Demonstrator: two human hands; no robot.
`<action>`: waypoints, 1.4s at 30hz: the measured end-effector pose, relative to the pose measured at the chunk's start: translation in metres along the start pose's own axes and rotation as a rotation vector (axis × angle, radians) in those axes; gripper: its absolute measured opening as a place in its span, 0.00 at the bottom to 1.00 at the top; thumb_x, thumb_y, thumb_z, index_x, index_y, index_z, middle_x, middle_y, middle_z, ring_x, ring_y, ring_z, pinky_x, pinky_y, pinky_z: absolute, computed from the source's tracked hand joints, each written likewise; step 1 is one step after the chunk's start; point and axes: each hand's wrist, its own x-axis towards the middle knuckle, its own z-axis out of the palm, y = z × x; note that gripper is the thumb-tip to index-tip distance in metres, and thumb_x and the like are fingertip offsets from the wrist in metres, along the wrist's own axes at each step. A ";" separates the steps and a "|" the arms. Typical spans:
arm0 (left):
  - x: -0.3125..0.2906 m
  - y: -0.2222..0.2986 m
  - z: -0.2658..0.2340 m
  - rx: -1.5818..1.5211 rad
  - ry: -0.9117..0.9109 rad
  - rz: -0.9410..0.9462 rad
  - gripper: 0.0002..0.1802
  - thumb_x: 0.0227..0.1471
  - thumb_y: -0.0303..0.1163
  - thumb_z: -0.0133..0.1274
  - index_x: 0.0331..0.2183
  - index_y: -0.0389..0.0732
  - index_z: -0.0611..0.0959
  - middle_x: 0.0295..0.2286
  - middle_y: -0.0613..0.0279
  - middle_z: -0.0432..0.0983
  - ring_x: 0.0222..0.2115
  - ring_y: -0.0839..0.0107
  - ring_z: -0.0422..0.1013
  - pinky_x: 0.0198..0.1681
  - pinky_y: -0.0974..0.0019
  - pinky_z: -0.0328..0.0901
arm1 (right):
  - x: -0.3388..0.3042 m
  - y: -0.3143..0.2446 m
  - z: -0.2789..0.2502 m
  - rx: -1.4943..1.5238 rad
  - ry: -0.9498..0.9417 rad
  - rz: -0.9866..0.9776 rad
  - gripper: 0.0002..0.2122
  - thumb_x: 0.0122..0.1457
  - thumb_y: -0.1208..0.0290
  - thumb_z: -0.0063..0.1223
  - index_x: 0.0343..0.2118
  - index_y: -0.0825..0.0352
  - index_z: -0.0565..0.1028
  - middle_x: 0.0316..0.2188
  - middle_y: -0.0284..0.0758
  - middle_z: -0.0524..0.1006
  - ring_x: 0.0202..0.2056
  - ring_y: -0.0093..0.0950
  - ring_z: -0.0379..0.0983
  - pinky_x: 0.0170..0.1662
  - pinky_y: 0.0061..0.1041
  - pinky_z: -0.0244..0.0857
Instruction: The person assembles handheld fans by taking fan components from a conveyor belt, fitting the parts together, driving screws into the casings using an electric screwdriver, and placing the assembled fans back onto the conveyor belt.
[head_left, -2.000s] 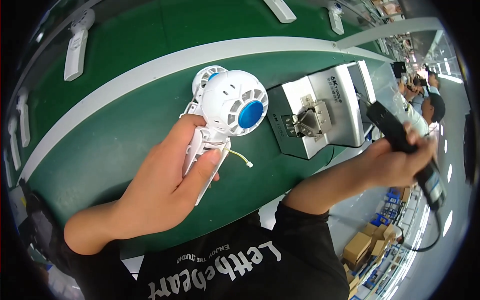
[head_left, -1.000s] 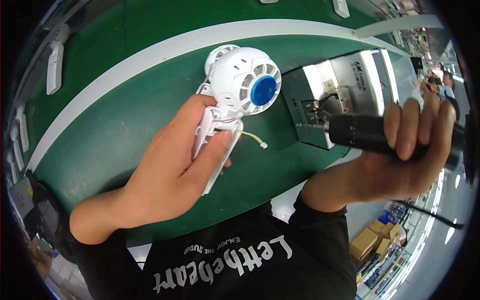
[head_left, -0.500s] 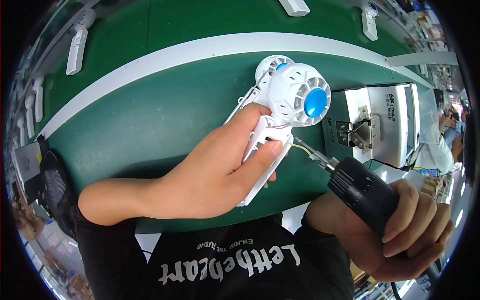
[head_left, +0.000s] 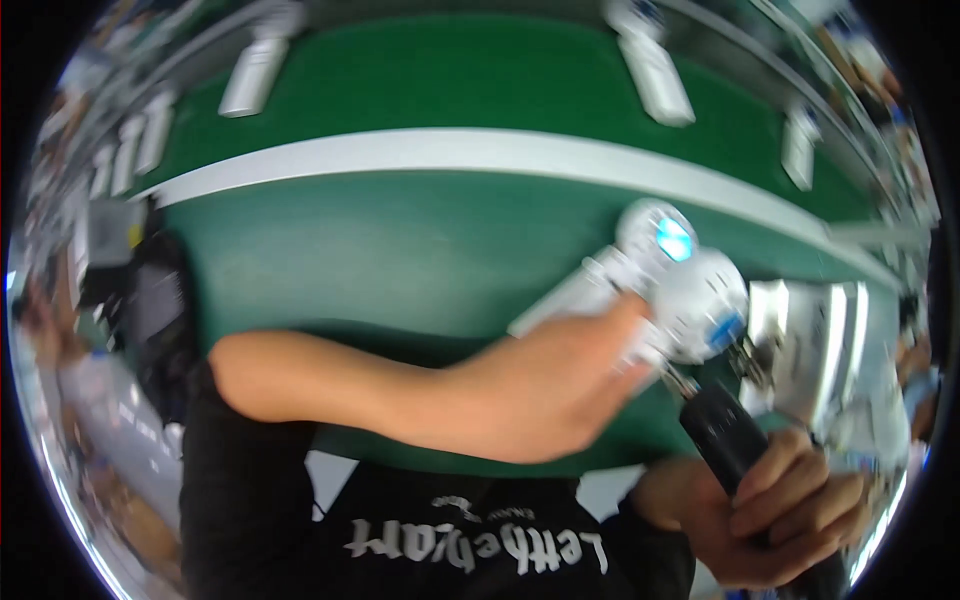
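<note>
My left hand (head_left: 555,385) is wrapped round the handle end of a white handheld fan (head_left: 700,300), its fingers blurred by motion. The fan has a round, vented head with a blue centre. Just behind it is another white round head (head_left: 645,225) with a bright blue centre and a pale handle, partly hidden. In my right hand (head_left: 790,510) is a black electric screwdriver (head_left: 725,435), gripped with closed fingers and pointing up and left. Its metal tip is at the fan's neck beside my left fingertips; whether it touches is too blurred to tell.
A silver screw feeder (head_left: 815,340) stands on the green bench (head_left: 400,250) at the right. Past a white rail (head_left: 440,150), a green belt (head_left: 450,70) carries several white fans (head_left: 655,80). A grey box (head_left: 115,235) and a black mesh item (head_left: 165,310) are at the left.
My left hand and the fan have shifted right, toward the screw feeder. The screwdriver's tip has come up to the fan's neck. The whole view has shifted and blurred.
</note>
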 end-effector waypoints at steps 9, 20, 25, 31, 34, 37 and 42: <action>-0.014 0.016 -0.027 0.134 0.000 0.216 0.14 0.56 0.29 0.44 0.34 0.26 0.63 0.20 0.41 0.69 0.24 0.45 0.69 0.27 0.50 0.62 | -0.007 -0.015 0.013 0.245 -0.083 -0.130 0.08 0.65 0.67 0.40 0.29 0.61 0.60 0.18 0.27 0.58 0.14 0.19 0.57 0.21 0.18 0.56; 0.013 -0.063 -0.285 1.364 1.117 -0.294 0.35 0.52 0.55 0.45 0.37 0.25 0.76 0.40 0.38 0.70 0.43 0.44 0.69 0.44 0.51 0.67 | 0.014 -0.034 -0.026 0.028 0.068 -0.245 0.09 0.65 0.67 0.41 0.27 0.59 0.60 0.17 0.23 0.54 0.14 0.16 0.52 0.21 0.19 0.55; -0.075 -0.068 -0.419 1.201 1.199 -0.821 0.48 0.43 0.71 0.45 0.45 0.33 0.79 0.46 0.36 0.71 0.49 0.44 0.67 0.51 0.53 0.63 | 0.034 -0.051 -0.074 -0.066 0.154 -0.332 0.09 0.61 0.69 0.43 0.25 0.60 0.60 0.17 0.25 0.56 0.15 0.16 0.55 0.23 0.19 0.56; -0.114 -0.095 -0.463 0.270 1.129 -0.433 0.35 0.43 0.54 0.61 0.43 0.33 0.77 0.28 0.57 0.77 0.27 0.66 0.75 0.31 0.67 0.69 | 0.044 -0.063 -0.095 -0.072 0.164 -0.340 0.08 0.57 0.75 0.44 0.24 0.64 0.60 0.20 0.28 0.60 0.15 0.17 0.57 0.22 0.19 0.54; -0.108 -0.041 -0.412 -0.091 1.001 -0.064 0.28 0.50 0.53 0.56 0.41 0.37 0.76 0.24 0.65 0.73 0.21 0.73 0.71 0.25 0.72 0.68 | 0.049 -0.066 -0.096 -0.064 0.141 -0.303 0.07 0.58 0.74 0.45 0.26 0.66 0.61 0.20 0.28 0.60 0.14 0.16 0.56 0.20 0.18 0.54; -0.058 -0.010 -0.292 -0.470 0.602 0.152 0.25 0.61 0.46 0.44 0.45 0.31 0.72 0.28 0.63 0.73 0.26 0.75 0.71 0.27 0.75 0.68 | 0.055 -0.069 -0.082 -0.096 0.098 -0.140 0.07 0.57 0.74 0.45 0.24 0.65 0.62 0.19 0.28 0.59 0.14 0.15 0.55 0.21 0.17 0.53; -0.010 0.008 -0.106 -0.541 0.196 0.061 0.24 0.60 0.41 0.44 0.50 0.31 0.66 0.30 0.58 0.74 0.27 0.70 0.73 0.29 0.71 0.71 | 0.052 -0.046 -0.063 -0.248 0.079 -0.039 0.06 0.60 0.74 0.43 0.27 0.65 0.63 0.19 0.27 0.59 0.14 0.14 0.55 0.18 0.16 0.52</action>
